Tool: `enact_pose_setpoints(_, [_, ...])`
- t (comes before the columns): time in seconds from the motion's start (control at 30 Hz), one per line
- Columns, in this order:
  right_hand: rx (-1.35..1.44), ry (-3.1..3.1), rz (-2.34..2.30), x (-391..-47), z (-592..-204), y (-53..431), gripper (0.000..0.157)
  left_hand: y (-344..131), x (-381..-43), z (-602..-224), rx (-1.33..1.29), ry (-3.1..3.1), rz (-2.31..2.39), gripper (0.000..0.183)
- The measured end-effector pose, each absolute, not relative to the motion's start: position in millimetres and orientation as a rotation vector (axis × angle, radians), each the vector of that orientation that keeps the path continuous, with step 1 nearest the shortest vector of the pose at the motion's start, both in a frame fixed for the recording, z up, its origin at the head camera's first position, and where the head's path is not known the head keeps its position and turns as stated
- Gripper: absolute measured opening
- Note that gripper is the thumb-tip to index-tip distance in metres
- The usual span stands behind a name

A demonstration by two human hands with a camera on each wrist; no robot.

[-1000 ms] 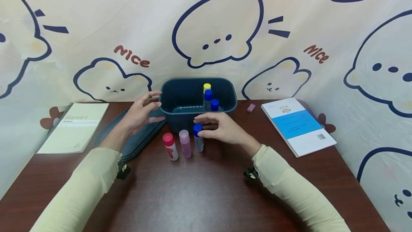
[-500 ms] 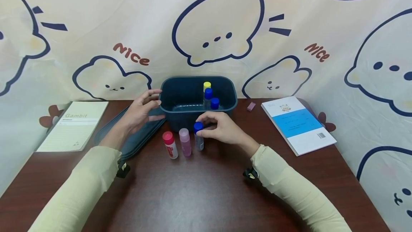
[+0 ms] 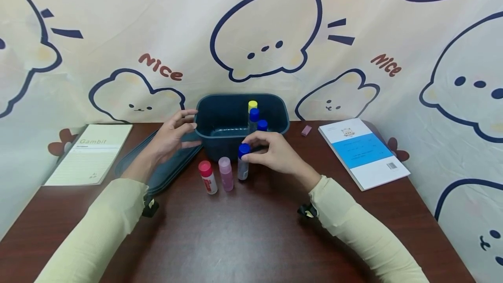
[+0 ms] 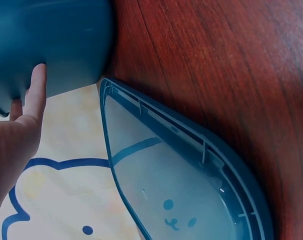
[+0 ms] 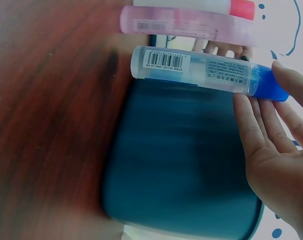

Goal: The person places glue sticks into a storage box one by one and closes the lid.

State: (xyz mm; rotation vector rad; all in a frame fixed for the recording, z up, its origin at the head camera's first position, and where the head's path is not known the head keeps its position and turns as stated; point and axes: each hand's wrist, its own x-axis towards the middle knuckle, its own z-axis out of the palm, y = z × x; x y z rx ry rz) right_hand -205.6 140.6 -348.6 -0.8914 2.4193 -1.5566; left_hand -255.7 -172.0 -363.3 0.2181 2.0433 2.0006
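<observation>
Your right grip (image 3: 277,154) pinches the tube (image 3: 243,170) by its blue cap (image 5: 269,84), thumb on one side and fingers on the other. You have the tube upright, just in front of the bin (image 3: 222,146); whether its base touches the bench (image 3: 243,239) is hard to tell. It is slim and see-through, rounded at the bottom, with colourless contents showing through the wall. Near the base you can see a white label (image 5: 166,61) with a black barcode and a line of digits; farther up, towards the cap, small dark print runs across the clear barrel, upside down in your right wrist view. The cap is a smooth, strong blue.

Your left grip (image 3: 169,139) is spread, its fingertips touching the bin's left side. Just left of the tube stand a pink tube (image 3: 226,176) and, beyond it, a red-capped tube (image 3: 209,182). Inside the bin, towards the right, you have one yellow cap (image 3: 253,105) and two blue-capped tubes (image 3: 253,117). The lid (image 3: 167,171) is to the bin's left, under your left wrist.
</observation>
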Motion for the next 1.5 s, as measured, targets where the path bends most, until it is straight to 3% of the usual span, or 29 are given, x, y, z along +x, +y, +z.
enact_pose_setpoints(1.5, [-0.907,2.382,-1.899,-222,-312,130,0.023,-171,-256,-362,0.215,2.02,2.0,0.05])
